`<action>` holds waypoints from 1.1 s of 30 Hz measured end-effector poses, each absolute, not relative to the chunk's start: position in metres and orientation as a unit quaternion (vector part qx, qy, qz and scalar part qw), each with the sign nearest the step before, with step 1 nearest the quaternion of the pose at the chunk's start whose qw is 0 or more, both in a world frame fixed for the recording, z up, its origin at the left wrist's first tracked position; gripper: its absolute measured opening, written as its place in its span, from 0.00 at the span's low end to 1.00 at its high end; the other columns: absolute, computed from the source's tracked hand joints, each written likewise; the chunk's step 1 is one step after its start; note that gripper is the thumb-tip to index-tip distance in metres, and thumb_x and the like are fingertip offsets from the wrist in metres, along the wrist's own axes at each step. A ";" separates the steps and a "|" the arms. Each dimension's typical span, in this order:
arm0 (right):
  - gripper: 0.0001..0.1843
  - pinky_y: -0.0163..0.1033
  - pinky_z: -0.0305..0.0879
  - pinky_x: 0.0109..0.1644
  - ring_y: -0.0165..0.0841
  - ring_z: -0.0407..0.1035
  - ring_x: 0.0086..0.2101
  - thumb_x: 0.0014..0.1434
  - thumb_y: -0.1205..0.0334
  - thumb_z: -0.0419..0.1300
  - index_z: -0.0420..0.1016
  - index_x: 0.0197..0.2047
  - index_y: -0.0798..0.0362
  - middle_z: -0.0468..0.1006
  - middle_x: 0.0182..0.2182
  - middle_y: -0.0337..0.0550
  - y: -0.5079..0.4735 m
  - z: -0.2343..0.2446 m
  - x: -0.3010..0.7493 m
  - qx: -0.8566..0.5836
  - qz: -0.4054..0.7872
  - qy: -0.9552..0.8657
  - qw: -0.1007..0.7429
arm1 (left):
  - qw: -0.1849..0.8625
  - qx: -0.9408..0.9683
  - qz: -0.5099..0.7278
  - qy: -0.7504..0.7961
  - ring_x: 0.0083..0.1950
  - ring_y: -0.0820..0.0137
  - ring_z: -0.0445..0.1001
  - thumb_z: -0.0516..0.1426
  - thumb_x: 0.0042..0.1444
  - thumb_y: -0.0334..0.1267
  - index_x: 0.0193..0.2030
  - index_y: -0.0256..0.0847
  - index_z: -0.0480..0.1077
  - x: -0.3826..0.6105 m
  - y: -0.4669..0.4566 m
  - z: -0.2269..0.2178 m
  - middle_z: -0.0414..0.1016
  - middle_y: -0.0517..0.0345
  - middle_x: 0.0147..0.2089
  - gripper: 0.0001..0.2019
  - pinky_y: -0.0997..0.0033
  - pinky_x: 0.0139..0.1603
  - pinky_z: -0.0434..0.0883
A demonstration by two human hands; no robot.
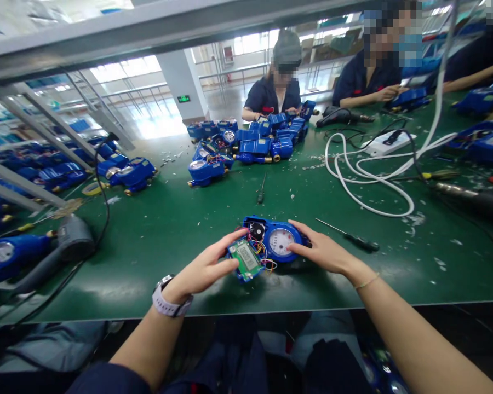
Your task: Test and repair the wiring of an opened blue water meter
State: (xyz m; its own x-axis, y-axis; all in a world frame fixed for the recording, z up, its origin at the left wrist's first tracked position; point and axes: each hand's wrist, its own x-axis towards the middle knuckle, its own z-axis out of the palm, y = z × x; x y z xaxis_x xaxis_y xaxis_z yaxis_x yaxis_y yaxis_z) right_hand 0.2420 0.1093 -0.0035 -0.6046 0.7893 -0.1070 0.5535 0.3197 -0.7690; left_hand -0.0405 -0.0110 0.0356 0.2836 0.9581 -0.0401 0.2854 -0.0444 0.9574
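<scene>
Fingers [233,236] of the left hand [203,271] pinch one green circuit board [246,257] beside one blue water meter [280,241], mid-front on the green counter [156,235]; the right hand [322,251] lies open-fingered on the meter. One black screwdriver [349,236] lies just to its right.

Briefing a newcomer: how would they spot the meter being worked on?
On the green table, skip the pile of blue meters mid-table and look at the near edge. The meter lies alone between the left hand and right hand, its green board pulled out on wires.

Glossy blue plastic meter [277,241] on smooth green mat [156,235].
</scene>
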 end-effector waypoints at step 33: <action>0.42 0.55 0.55 0.65 0.51 0.61 0.59 0.57 0.33 0.60 0.66 0.65 0.54 0.69 0.60 0.51 0.081 -0.019 0.277 -0.442 0.626 -0.610 0.200 | 0.555 0.609 0.396 0.405 0.33 0.70 0.66 0.52 0.48 0.40 0.36 0.35 0.72 0.012 0.114 0.020 0.72 0.59 0.31 0.13 0.71 0.36 0.63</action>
